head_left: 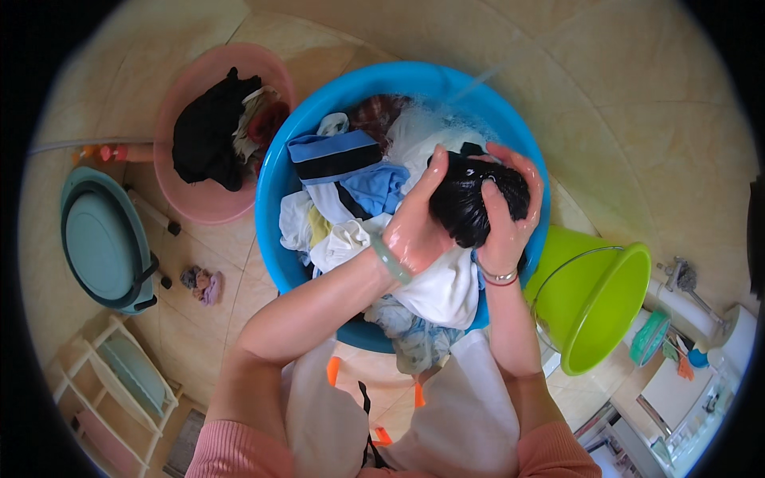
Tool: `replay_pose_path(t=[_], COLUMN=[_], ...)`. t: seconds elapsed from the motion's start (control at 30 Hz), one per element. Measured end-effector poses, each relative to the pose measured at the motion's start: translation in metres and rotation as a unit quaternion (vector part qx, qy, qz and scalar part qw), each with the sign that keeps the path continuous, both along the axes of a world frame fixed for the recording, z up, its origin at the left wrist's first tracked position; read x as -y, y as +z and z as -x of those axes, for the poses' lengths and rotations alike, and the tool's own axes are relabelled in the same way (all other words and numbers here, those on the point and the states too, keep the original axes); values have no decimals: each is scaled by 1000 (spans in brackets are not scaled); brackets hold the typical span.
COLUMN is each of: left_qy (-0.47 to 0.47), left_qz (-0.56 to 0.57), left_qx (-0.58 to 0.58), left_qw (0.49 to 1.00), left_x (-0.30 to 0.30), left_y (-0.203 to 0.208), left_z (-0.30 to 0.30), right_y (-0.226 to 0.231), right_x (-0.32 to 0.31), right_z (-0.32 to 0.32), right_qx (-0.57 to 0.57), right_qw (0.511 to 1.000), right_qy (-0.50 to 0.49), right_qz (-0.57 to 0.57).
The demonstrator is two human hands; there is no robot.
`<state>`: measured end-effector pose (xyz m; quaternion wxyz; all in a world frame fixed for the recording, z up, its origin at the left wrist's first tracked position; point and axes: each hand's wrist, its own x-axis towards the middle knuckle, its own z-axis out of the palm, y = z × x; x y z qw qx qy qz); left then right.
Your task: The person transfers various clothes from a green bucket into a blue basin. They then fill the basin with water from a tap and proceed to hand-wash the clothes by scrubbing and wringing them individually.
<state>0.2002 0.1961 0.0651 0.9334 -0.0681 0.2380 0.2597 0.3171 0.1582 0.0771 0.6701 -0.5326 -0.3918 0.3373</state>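
Both my hands are closed round a wet, shiny black garment [470, 203], bunched into a lump over the right half of a blue tub [268, 215]. My left hand [420, 223], with a pale green bangle at the wrist, cups its left side. My right hand [514, 215] grips it from the right, thumb pressed on top. Beneath them in the tub lie a white cloth [442, 291], a light blue garment with a black band [335, 155] and a dark red plaid cloth [376, 119]. Foamy water [430, 119] shows at the far side.
A pink basin [165, 151] with dark clothes stands at the far left. A lime green bucket [590, 307] tilts beside the tub's right side. Teal basins [103, 239], a small cloth bundle [205, 284] and a rack [103, 374] are to the left.
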Motion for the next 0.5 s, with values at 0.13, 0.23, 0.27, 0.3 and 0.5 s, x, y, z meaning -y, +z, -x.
replay_pose_path(t=[0.13, 0.23, 0.27, 0.3, 0.5], left_qy=[93, 156, 168, 179, 210], left_qz=[-9, -70, -106, -142, -545], left_qx=[-63, -187, -233, -279, -430], left_qw=[994, 967, 952, 933, 688], left_x=[-5, -2, -1, 0, 1], left_y=[6, 12, 13, 13, 12], left_z=[-20, -25, -29, -32, -20], right_y=[1, 3, -1, -6, -14], right_x=[9, 6, 5, 4, -9], right_z=[8, 13, 12, 11, 20], right_qx=[-166, -378, -423, -468, -543], right_qw=[984, 923, 903, 881, 836], right_qy=[-49, -54, -52, -50, -2], right_qz=[39, 51, 49, 48, 72])
